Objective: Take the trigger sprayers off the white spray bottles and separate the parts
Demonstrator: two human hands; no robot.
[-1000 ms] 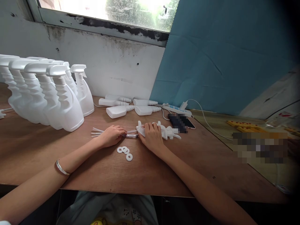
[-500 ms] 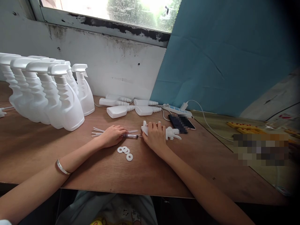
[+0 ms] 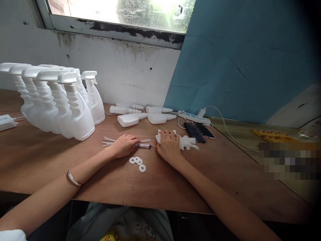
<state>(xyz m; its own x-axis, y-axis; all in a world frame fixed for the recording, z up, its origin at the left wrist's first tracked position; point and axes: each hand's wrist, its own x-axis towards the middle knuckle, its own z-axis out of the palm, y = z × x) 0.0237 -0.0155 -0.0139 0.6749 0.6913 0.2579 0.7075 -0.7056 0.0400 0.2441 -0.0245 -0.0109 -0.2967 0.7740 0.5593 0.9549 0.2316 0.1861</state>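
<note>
several tubes [image 3: 108,144] under left grip [image 3: 125,146]

Four washers [image 3: 139,169], five bottles lying down [image 3: 127,120]
On my feed I count two hands [image 3: 125,145], one slim tool [image 3: 144,146], one bracelet [image 3: 72,179], one power strip [image 3: 193,117]; at least six standing spray bottles [image 3: 81,118] overlap, and the thin tubes [image 3: 109,139] bunch too closely to total.

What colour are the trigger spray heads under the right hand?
White trigger spray heads, seen best in the head view.
</note>
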